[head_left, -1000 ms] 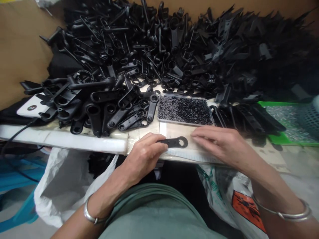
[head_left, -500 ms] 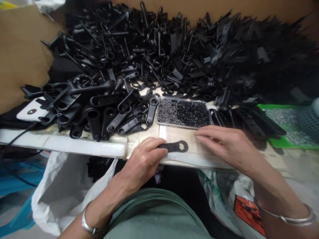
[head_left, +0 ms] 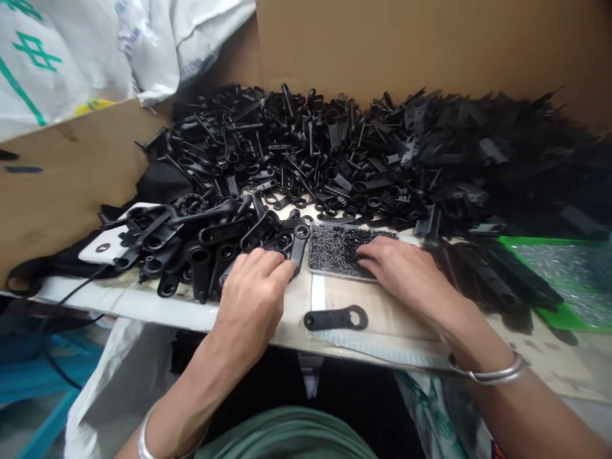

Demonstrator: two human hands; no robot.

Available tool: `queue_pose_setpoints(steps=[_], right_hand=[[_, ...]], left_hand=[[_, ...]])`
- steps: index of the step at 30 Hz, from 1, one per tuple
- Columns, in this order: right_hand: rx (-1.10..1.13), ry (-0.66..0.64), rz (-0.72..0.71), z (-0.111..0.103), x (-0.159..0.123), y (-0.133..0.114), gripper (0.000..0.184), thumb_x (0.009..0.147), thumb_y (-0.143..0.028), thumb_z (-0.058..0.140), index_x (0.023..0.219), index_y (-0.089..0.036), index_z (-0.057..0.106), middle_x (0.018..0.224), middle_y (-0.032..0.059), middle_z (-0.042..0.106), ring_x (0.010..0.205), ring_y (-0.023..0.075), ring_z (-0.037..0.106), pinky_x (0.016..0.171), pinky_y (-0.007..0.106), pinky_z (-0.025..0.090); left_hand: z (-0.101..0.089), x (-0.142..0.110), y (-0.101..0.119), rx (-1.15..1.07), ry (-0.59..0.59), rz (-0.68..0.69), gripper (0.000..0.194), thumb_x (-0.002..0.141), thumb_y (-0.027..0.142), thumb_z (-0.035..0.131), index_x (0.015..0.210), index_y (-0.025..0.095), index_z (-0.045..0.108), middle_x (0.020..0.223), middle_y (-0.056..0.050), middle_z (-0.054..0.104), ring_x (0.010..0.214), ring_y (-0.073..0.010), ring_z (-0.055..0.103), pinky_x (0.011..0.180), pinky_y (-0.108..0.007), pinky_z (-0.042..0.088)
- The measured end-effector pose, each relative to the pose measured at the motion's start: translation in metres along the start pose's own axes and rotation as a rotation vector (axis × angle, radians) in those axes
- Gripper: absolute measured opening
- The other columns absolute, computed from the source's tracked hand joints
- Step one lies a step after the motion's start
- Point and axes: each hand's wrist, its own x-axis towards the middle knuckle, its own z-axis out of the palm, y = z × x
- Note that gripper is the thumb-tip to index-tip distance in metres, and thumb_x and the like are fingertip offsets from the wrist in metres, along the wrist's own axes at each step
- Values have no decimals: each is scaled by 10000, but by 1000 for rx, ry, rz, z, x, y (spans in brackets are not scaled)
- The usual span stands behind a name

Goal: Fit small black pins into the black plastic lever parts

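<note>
On the worktop in front of me lies a flat black plastic arm [head_left: 335,318], with a small hole at its left end and a wide notched ring at its right. My left hand [head_left: 255,290] is curled at the edge of the parts heap. Its thumb and finger close on the lower end of another black plastic arm [head_left: 301,241]. Fingertips of my right hand [head_left: 406,271] are pinched together over a clear shallow tray [head_left: 335,275] of tiny dark pieces. Whatever lies between them is too small to make out.
A large heap of black plastic parts [head_left: 306,153] fills the back, against cardboard walls [head_left: 406,51]. Right of the tray lie long dark parts [head_left: 488,274] and a green tray [head_left: 564,322] of small shiny pieces. A white device [head_left: 98,248] with a cable sits left.
My left hand has let go of the flat arm and moved up-left to the heap. The right hand has moved onto the small-parts tray. The view has tilted up.
</note>
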Motion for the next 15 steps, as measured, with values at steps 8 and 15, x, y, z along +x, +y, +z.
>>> queue_pose_setpoints(steps=[8, 15], right_hand=[[2, -28, 4, -1, 4, -2, 173, 926, -175, 508, 803, -213, 623, 853, 17, 645, 774, 200, 614, 615, 297, 386], [134, 60, 11, 2, -4, 5, 162, 924, -160, 532, 963, -236, 670, 1023, 2, 676, 910, 219, 630, 735, 322, 455]], left_hand=[[2, 50, 10, 281, -225, -134, 201, 929, 199, 493, 758, 161, 590, 785, -52, 626, 781, -236, 573, 631, -347, 433], [19, 65, 14, 317, -283, -120, 88, 883, 241, 598, 875, 154, 589, 775, -54, 634, 771, -251, 599, 556, -324, 386]])
